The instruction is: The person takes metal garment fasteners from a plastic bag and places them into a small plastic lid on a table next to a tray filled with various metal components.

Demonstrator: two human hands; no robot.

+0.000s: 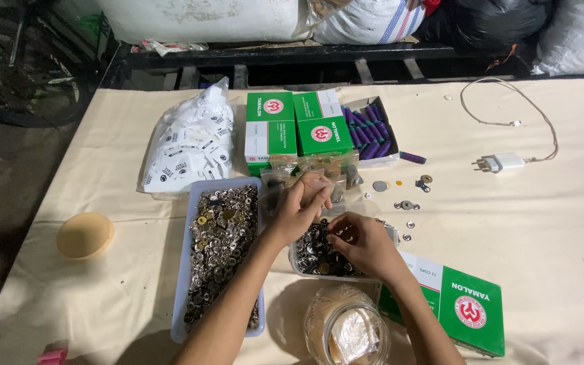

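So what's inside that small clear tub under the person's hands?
The small clear tub holds dark and silvery metal snap buttons. The right hand covers its far side and the left hand hovers above, so the rest is hidden.

Table: I see a wide work table [562, 257] under a cream cloth; it fills most of my view.
Beyond the table: a dark metal frame [292, 57] runs along the far edge, loaded with white sacks [204, 17], a blue-striped sack [373, 20] and black bags [488, 23].
Left of the table: bare, dim concrete floor [8, 196], with a bicycle wheel [21, 67] near the far-left corner.
Light: I read even overhead light on the cloth; everything beyond the table's edges falls dark.
Walls, windows: I can't make out any.
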